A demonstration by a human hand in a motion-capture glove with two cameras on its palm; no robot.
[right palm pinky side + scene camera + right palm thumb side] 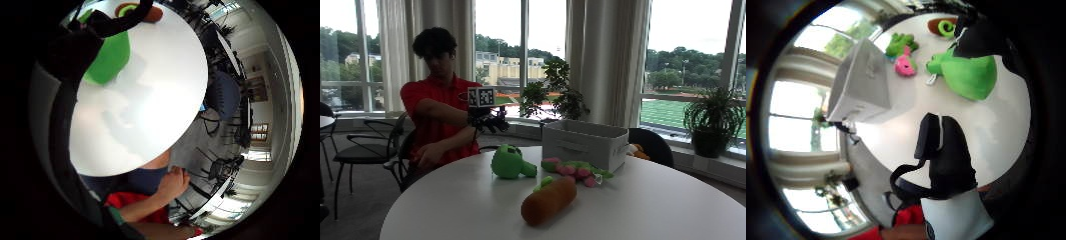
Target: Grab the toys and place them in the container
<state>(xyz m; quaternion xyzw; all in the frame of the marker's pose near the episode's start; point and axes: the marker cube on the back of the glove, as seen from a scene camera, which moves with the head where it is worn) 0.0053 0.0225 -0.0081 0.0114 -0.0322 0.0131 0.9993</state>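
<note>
**Count on the table**

Toys: 3 visible.
- 1 green plush
- 1 brown carrot-shaped plush with a green top
- 1 pink-and-green plush, lying just beside the container; could be more than one piece, can't tell

Containers: 1 grey fabric bin.
Tables: 1 round white table.

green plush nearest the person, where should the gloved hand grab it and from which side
Probably from above, around the green plush's rounded body. It stands apart from the other toys beside the container, with bare table on the person's side. The right hand is raised above it, fingers relaxed.
</note>
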